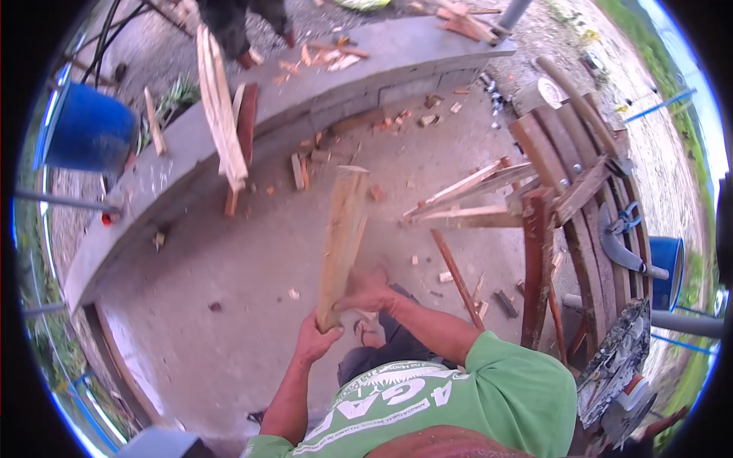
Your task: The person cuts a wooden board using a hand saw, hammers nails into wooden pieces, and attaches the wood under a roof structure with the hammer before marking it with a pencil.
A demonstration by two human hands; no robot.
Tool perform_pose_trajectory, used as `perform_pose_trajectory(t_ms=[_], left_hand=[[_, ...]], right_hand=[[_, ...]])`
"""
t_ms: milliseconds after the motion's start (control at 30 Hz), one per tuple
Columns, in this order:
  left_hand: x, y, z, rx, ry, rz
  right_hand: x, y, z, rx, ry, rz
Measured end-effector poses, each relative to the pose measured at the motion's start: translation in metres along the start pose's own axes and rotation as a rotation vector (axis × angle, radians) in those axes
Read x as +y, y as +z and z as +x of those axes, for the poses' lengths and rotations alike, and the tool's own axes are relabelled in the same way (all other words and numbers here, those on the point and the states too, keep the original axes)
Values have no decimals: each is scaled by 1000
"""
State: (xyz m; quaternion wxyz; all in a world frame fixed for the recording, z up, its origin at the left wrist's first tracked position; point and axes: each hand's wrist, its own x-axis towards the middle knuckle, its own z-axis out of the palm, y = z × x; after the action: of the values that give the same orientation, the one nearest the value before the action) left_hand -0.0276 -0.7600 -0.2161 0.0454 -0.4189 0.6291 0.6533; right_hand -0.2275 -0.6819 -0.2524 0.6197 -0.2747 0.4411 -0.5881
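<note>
A long, pale wooden board (340, 237) rises in front of me, its far end pointing away over the concrete floor. My left hand (317, 337) is closed around its near end, thumb on the face. At the board's right edge, just above the left, is my right hand (365, 293). It is somewhat blurred, with its fingers partly hidden, and appears to grip the board there. Below the hands a sandalled foot (367, 333) shows on the floor.
A curved concrete ledge (298, 99) carries long wood strips (217, 114) and scraps. To my right stands a slatted wooden bench (584, 179), with a curved blade (626, 248) on it. Blue containers (90, 126) and wood offcuts (298, 172) lie around. Another person's legs (244, 30) are beyond the ledge.
</note>
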Motion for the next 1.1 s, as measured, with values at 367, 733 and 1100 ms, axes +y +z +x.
perform_pose_trajectory(t_ms=[367,733,1100], left_hand=[[114,-63,129,-60,-119,361],[308,-122,376,-193,-17,340],[630,-54,604,-565,437,-24]], right_hand=[[55,-194,15,-218,297,-1114],[-20,-334,120,97,406,-760],[-467,-412,175,1202,-313,-879]])
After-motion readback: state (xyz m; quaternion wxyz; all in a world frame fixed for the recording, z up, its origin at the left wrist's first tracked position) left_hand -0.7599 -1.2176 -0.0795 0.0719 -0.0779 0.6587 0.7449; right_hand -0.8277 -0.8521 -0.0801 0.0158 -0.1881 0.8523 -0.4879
